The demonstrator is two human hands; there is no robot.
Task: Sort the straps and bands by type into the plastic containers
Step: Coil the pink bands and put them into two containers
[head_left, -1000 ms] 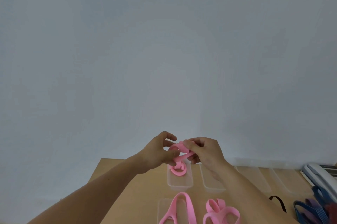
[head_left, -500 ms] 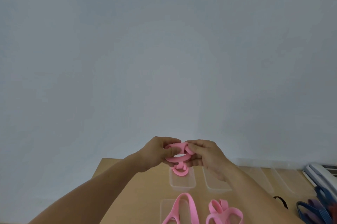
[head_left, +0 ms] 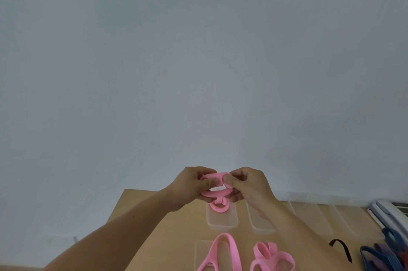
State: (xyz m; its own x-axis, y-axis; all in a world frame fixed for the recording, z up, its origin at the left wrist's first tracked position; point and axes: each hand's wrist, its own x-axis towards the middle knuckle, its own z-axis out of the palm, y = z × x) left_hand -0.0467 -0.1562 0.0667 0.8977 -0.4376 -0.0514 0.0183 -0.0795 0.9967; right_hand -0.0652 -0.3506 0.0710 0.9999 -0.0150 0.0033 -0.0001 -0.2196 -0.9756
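Barely begun: both hands [head_left: 223,187] pinch a pink band [head_left: 217,193]; beneath those fingers one band [head_left: 219,207] sits binned, several bands [head_left: 272,256] nearer remain loose.

Both hands meet just below the middle of the frame, knuckles up. The left hand [head_left: 189,187] and the right hand [head_left: 248,185] each pinch one end of a soft pink elastic band loop [head_left: 215,193] with curled fingers and thumb. The bare forearms run down to the lower left and lower right.
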